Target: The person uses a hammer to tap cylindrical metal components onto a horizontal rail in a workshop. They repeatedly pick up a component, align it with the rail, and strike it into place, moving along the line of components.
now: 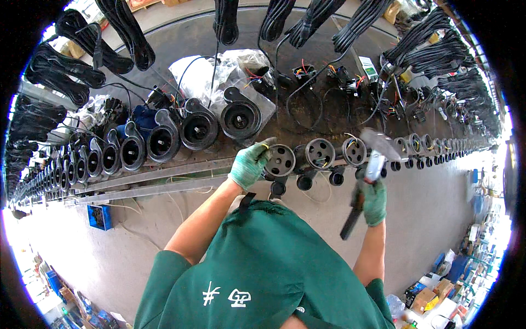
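Note:
My left hand point(251, 163), in a green glove, is at the left rim of a round motor housing point(280, 160) whose end face has several holes. Its thumb and fingertips are pinched together at the housing's upper edge; whatever is between them is too small to make out. In my right hand point(375, 204), also gloved in green, a hammer point(375, 165) is held upright. Its metal head is blurred, above and right of another housing point(354, 151), and a dark handle end juts out below the fist. Between them sits a third holed housing point(320, 153).
Black snail-shaped blower casings point(241, 120) line the bench edge to the left. Bundled black cables point(312, 22) hang across the back. Clear plastic bags point(205, 74) and wired parts point(342, 79) lie on the dark bench. A blue bin point(99, 217) is lower left.

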The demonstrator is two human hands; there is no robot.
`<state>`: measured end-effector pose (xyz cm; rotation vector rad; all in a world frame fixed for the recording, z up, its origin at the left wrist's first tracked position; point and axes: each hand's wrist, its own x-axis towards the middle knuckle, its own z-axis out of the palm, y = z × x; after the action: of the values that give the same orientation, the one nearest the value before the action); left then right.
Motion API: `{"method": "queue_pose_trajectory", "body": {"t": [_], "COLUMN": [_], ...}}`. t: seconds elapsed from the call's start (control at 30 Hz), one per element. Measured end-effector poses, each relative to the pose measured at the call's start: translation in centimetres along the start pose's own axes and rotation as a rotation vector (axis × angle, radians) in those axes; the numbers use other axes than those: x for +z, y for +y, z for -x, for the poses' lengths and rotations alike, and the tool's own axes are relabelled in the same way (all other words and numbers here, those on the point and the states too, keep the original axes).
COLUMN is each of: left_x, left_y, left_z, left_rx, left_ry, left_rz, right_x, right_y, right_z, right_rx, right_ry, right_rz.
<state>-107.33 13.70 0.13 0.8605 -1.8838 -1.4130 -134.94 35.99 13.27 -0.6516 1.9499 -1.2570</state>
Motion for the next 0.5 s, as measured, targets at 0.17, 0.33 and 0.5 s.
{"method": "queue_pose_trajectory", "body": {"t": [0.17,0.33,0.5], "left_x": [0.8,1.8,1.2], "left_y": [-0.8,-1.1,-1.0], "left_z": [-0.8,-0.3,-0.2], "left_rx": [-0.09,0.02,0.062], "left_ry": [-0.026,0.034,0.034], "left_rz": [0.15,0.301,0.167], "right_x": [7.3,10.1,11.5], "right_y": [-3.5,-6.4,-4.9], "right_z": [2.6,4.6,4.1], "right_rx": [-0.24,-0.356,-0.32], "right_ry": [-0.246,-0.214,-0.212], "right_rz": [0.466,0.602,0.881]}}
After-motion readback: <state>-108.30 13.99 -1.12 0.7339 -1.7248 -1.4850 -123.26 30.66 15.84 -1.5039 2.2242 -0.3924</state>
